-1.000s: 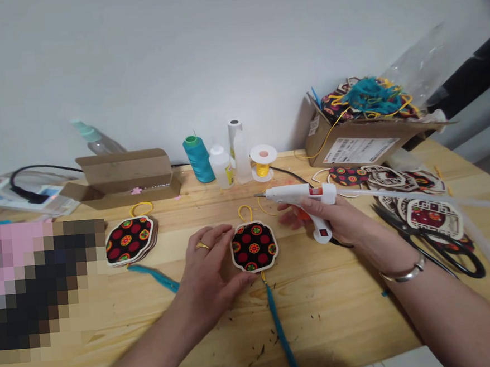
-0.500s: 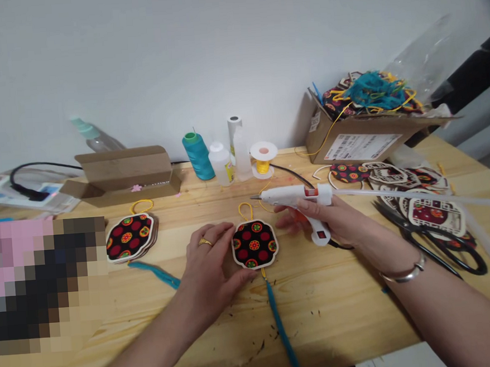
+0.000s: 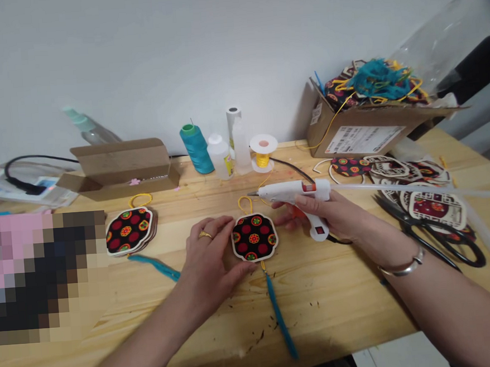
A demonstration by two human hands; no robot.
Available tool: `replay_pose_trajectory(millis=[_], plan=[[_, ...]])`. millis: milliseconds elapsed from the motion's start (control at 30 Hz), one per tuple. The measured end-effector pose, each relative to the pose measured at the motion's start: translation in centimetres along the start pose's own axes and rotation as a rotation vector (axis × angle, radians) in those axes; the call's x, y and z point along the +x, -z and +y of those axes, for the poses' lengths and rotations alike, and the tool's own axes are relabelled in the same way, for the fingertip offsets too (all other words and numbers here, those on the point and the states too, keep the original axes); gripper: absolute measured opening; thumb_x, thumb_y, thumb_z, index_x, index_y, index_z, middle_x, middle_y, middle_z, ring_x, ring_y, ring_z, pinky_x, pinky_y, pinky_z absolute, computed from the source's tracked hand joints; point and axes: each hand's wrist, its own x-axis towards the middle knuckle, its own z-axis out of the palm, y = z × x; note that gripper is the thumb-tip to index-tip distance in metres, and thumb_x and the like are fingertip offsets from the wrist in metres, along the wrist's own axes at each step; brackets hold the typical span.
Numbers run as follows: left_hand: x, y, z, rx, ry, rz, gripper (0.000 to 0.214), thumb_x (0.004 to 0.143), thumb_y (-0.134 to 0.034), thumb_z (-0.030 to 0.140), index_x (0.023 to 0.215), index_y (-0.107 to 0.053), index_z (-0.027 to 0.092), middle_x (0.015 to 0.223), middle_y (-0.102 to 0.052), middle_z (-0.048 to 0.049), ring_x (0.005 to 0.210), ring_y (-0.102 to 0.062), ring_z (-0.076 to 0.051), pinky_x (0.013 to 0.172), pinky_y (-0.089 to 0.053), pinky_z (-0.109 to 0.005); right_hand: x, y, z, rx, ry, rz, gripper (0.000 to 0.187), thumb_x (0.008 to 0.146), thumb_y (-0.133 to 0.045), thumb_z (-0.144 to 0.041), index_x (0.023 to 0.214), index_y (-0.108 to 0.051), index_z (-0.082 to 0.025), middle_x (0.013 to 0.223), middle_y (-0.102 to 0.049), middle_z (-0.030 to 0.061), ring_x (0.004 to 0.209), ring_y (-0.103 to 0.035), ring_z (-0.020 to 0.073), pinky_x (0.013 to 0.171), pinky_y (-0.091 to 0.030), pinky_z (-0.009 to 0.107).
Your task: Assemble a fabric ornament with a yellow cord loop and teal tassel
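A black fabric pendant [image 3: 254, 238] with red and orange flower patterns and a pale rim lies flat on the table. It has a yellow loop [image 3: 245, 205] at its top and a teal tassel [image 3: 281, 318] below. My left hand [image 3: 212, 258] holds its left side, thumb at the lower edge and fingertips at the upper left. In my right hand [image 3: 320, 212] is a white hot glue gun [image 3: 285, 192], held just above and right of the pendant. Its nozzle points left, over the yellow loop, and a long clear glue stick [image 3: 417, 189] runs out of its back.
Similar pendants [image 3: 130, 232] are stacked at left. Behind stand an open cardboard box [image 3: 122, 167], teal thread [image 3: 196, 149], bottles [image 3: 220, 157] and a yellow cord spool [image 3: 263, 148]. Black scissors [image 3: 424, 224] lie beside loose panels [image 3: 437, 210] at right, below a full carton [image 3: 359, 133].
The view has tilted slightly, so the table sits a little higher in the picture. My left hand stays on the pendant, and the glue gun remains in my right hand, nearly still.
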Motion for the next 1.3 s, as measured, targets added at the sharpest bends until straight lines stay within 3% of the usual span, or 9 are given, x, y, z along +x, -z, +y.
replay_pose_trajectory(millis=[467, 667, 833, 933, 1100, 1300], plan=[[0.1, 0.2, 0.2, 0.015, 0.008, -0.020, 0.063, 0.069, -0.064, 0.046, 0.118, -0.048, 0.011, 0.120, -0.048, -0.0127, 0.111, -0.036, -0.029, 0.094, -0.035, -0.045, -0.1, 0.1, 0.2, -0.063, -0.003, -0.013, 0.041, 0.076, -0.058, -0.046, 0.105, -0.060, -0.018, 0.087, -0.068, 0.0091, 0.072, -0.063, 0.0188, 0.046, -0.039, 0.022], [0.1, 0.2, 0.1, 0.006, 0.007, -0.022, 0.061, 0.069, -0.064, 0.045, 0.117, -0.049, 0.012, 0.121, -0.047, -0.0125, 0.112, -0.035, -0.029, 0.095, -0.035, -0.045, 0.2, 0.1, 0.5, -0.045, -0.013, -0.013, 0.042, 0.075, -0.060, -0.045, 0.107, -0.060, -0.017, 0.092, -0.068, 0.0113, 0.083, -0.064, 0.0228, 0.062, -0.048, 0.030], [-0.1, 0.0, 0.0, -0.005, 0.016, -0.010, 0.058, 0.068, -0.065, 0.043, 0.116, -0.050, 0.013, 0.122, -0.047, -0.0127, 0.113, -0.034, -0.030, 0.096, -0.034, -0.047, 0.0, 0.4, 0.6, -0.159, -0.015, 0.030, 0.042, 0.076, -0.057, -0.048, 0.104, -0.063, -0.017, 0.091, -0.068, 0.0104, 0.078, -0.064, 0.0217, 0.054, -0.046, 0.027], [-0.1, 0.1, 0.1, -0.017, 0.032, -0.011, 0.059, 0.068, -0.065, 0.042, 0.117, -0.050, 0.014, 0.122, -0.047, -0.0124, 0.114, -0.034, -0.031, 0.096, -0.034, -0.047, -0.1, 0.3, 0.5, -0.173, 0.030, 0.059, 0.038, 0.077, -0.057, -0.047, 0.099, -0.065, -0.018, 0.092, -0.068, 0.0095, 0.082, -0.063, 0.0221, 0.061, -0.048, 0.030], [-0.1, 0.3, 0.3, -0.046, 0.039, -0.026, 0.056, 0.069, -0.064, 0.042, 0.117, -0.050, 0.016, 0.123, -0.047, -0.0119, 0.115, -0.035, -0.030, 0.096, -0.034, -0.047, 0.1, -0.5, 0.5, -0.022, 0.099, -0.023, 0.036, 0.077, -0.059, -0.041, 0.105, -0.062, -0.018, 0.096, -0.068, 0.0089, 0.087, -0.064, 0.0208, 0.078, -0.048, 0.035], [-0.2, 0.2, 0.0, -0.067, 0.028, -0.018, 0.057, 0.069, -0.065, 0.041, 0.119, -0.049, 0.018, 0.122, -0.047, -0.0113, 0.114, -0.035, -0.032, 0.096, -0.032, -0.049, -0.1, -0.9, 0.4, -0.066, 0.073, -0.036, 0.037, 0.078, -0.058, -0.041, 0.108, -0.061, -0.020, 0.100, -0.067, 0.0095, 0.090, -0.063, 0.0217, 0.077, -0.049, 0.035]])
